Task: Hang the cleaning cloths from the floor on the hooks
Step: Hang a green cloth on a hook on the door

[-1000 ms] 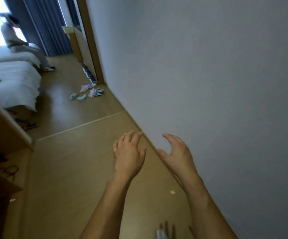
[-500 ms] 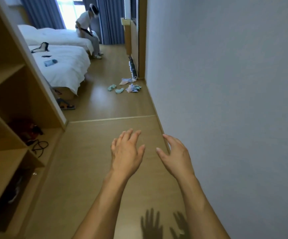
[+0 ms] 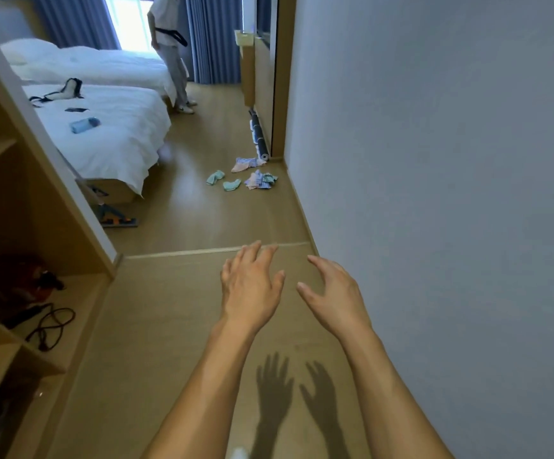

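Both hands, the left hand (image 3: pixel 251 286) and the right hand (image 3: pixel 335 298), reach out with loose fingers and hold nothing, and the cloths (image 3: pixel 247 175) lie on the floor (image 3: pixel 183 293) far ahead of them.

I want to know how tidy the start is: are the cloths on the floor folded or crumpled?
Crumpled: the cloths lie in loose, scattered heaps on the floor near the wall corner.

Several cleaning cloths (image 3: pixel 247 175) are seen scattered on the wooden floor (image 3: pixel 183 226), crumpled — two mint-green ones lie apart at the left, a pink-and-striped heap and another striped bundle nearer the wall corner.
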Demonstrator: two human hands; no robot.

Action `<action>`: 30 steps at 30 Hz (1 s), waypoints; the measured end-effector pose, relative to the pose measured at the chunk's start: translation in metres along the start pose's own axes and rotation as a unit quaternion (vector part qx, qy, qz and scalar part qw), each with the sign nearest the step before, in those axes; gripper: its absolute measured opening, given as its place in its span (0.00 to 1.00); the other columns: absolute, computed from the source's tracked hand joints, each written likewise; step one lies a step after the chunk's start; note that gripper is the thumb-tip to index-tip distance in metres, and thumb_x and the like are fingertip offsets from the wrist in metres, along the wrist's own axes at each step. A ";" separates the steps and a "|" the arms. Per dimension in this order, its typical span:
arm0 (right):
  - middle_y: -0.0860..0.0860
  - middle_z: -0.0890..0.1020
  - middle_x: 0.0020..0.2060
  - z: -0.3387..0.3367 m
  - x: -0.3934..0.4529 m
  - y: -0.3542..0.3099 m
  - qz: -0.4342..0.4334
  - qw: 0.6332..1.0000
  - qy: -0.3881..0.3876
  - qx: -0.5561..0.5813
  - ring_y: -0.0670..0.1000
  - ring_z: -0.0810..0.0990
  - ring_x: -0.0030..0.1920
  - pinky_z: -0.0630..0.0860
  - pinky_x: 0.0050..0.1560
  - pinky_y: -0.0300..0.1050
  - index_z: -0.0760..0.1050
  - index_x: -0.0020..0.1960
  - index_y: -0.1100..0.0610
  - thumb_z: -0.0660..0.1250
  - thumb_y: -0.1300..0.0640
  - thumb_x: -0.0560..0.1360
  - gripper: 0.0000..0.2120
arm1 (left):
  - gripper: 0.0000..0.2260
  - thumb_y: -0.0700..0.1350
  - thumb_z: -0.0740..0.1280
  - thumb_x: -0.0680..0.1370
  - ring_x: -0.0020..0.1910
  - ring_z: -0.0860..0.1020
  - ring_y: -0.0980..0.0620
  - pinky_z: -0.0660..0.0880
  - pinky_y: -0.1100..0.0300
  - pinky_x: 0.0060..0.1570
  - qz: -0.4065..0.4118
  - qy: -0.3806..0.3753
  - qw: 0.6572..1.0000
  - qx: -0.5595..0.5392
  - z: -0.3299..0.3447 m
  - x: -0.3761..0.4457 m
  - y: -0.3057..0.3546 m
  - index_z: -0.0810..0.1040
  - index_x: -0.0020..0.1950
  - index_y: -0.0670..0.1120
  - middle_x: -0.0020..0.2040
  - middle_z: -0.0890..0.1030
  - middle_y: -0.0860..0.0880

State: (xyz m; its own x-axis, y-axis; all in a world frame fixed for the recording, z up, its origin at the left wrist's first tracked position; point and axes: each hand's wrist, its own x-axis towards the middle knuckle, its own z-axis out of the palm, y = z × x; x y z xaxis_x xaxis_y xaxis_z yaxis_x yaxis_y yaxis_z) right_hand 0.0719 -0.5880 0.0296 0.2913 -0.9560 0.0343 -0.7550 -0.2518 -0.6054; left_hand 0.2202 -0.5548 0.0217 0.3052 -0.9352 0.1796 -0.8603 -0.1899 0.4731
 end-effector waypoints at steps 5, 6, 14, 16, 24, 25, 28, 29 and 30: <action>0.47 0.70 0.71 0.014 0.084 -0.031 0.003 1.000 0.006 -0.002 0.47 0.66 0.72 0.63 0.72 0.45 0.66 0.74 0.49 0.67 0.48 0.76 0.27 | 0.23 0.53 0.62 0.80 0.75 0.60 0.49 0.56 0.47 0.74 0.015 -0.001 1.000 -0.005 -0.009 0.091 -0.024 0.64 0.76 0.54 0.76 0.64 0.49; 0.47 0.69 0.71 0.017 0.098 -0.034 0.008 1.000 0.005 0.003 0.47 0.66 0.72 0.63 0.72 0.45 0.66 0.73 0.49 0.67 0.48 0.76 0.27 | 0.23 0.53 0.62 0.80 0.75 0.60 0.49 0.56 0.46 0.73 0.016 -0.002 1.000 -0.006 -0.008 0.105 -0.029 0.64 0.76 0.54 0.75 0.64 0.50; 0.48 0.68 0.72 0.046 0.226 -0.040 0.011 1.000 -0.007 0.021 0.47 0.64 0.73 0.62 0.73 0.47 0.65 0.74 0.48 0.67 0.48 0.77 0.27 | 0.23 0.53 0.62 0.80 0.76 0.60 0.50 0.56 0.46 0.74 0.003 -0.006 1.000 0.005 0.017 0.221 -0.066 0.64 0.75 0.55 0.75 0.65 0.50; 0.48 0.68 0.72 0.052 0.266 -0.040 0.003 1.000 -0.010 0.023 0.47 0.64 0.73 0.62 0.73 0.45 0.64 0.74 0.48 0.67 0.47 0.77 0.28 | 0.23 0.53 0.62 0.80 0.76 0.59 0.50 0.56 0.46 0.74 -0.006 0.001 1.000 0.012 0.023 0.255 -0.073 0.64 0.75 0.55 0.75 0.64 0.50; 0.48 0.69 0.72 0.056 0.448 -0.039 -0.053 0.997 -0.051 0.036 0.47 0.65 0.72 0.64 0.72 0.46 0.65 0.74 0.49 0.67 0.47 0.76 0.28 | 0.23 0.53 0.62 0.80 0.76 0.58 0.50 0.52 0.46 0.74 -0.079 0.026 0.996 0.034 0.041 0.414 -0.083 0.64 0.76 0.55 0.76 0.63 0.50; 0.48 0.69 0.72 0.055 0.472 -0.040 -0.060 0.996 -0.058 0.036 0.47 0.65 0.72 0.64 0.72 0.47 0.65 0.74 0.49 0.67 0.47 0.76 0.28 | 0.23 0.53 0.62 0.80 0.76 0.58 0.50 0.53 0.46 0.74 -0.087 0.032 0.995 0.033 0.041 0.434 -0.083 0.64 0.75 0.55 0.76 0.63 0.50; 0.49 0.69 0.71 0.057 0.537 -0.047 -0.076 0.994 -0.076 0.034 0.48 0.66 0.72 0.64 0.72 0.46 0.65 0.74 0.50 0.68 0.48 0.76 0.28 | 0.23 0.54 0.62 0.81 0.76 0.58 0.50 0.52 0.45 0.75 -0.111 0.048 0.992 0.030 0.045 0.487 -0.087 0.63 0.75 0.56 0.76 0.63 0.50; 0.49 0.70 0.71 0.060 0.555 -0.049 -0.085 0.992 -0.081 0.036 0.48 0.66 0.71 0.63 0.72 0.45 0.66 0.74 0.50 0.68 0.48 0.76 0.28 | 0.23 0.54 0.62 0.81 0.77 0.58 0.50 0.52 0.46 0.75 -0.119 0.049 0.991 0.029 0.046 0.502 -0.090 0.63 0.75 0.56 0.76 0.63 0.50; 0.49 0.70 0.71 0.063 0.570 -0.051 -0.096 0.991 -0.085 0.038 0.48 0.66 0.71 0.63 0.72 0.44 0.66 0.74 0.51 0.68 0.49 0.76 0.28 | 0.23 0.54 0.61 0.81 0.77 0.57 0.51 0.52 0.46 0.75 -0.126 0.049 0.990 0.030 0.048 0.516 -0.094 0.63 0.75 0.56 0.77 0.62 0.51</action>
State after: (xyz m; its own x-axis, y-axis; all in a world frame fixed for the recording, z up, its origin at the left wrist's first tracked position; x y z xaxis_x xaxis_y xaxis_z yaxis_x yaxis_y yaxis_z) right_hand 0.3133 -1.1111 0.0297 0.5249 -0.8508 0.0237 -0.6314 -0.4079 -0.6595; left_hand 0.4393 -1.0333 0.0284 0.5493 -0.8226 0.1471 -0.7733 -0.4336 0.4626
